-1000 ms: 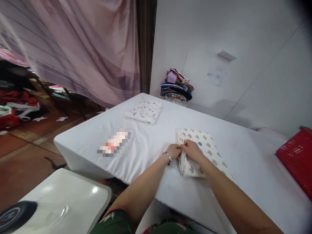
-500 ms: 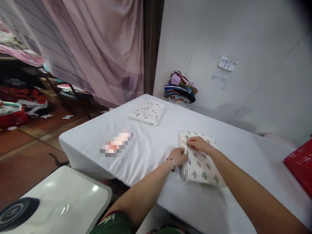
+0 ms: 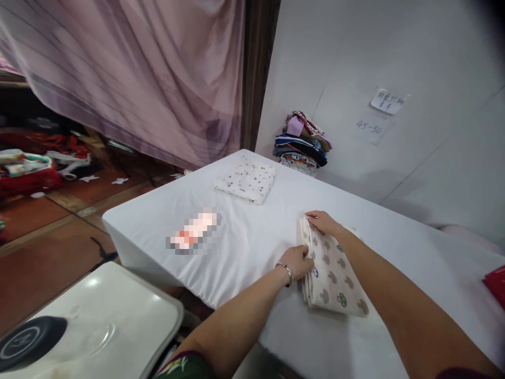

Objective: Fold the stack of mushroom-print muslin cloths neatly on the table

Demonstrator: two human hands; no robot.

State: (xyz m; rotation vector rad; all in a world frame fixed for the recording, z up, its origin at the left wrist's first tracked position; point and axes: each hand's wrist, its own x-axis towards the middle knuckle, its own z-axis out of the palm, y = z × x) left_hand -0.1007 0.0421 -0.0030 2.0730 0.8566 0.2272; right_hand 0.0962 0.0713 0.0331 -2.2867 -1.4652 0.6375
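A folded cream cloth (image 3: 335,279) with grey-brown mushroom prints and a green one lies on the white-covered table (image 3: 252,237), its layered left edge partly raised. My left hand (image 3: 298,262), with a silver bracelet at the wrist, grips that left edge near its middle, thumb on top. At the far left corner my right hand (image 3: 323,222) closes over the same cloth; its fingertips are partly hidden behind the edge. Farther back on the table lies a second folded white cloth (image 3: 248,181) with small dark prints.
A blurred-out pinkish item (image 3: 193,231) lies on the table's left part. Folded clothes (image 3: 302,142) are stacked by the wall behind. A white lid-like surface (image 3: 130,310) stands front left, a red object (image 3: 496,284) at far right. A pink curtain (image 3: 177,79) hangs behind.
My right hand has moved from the top of the mushroom cloth to its far left corner. The cloth's edge is lifted and tilted more. My view has turned slightly left.
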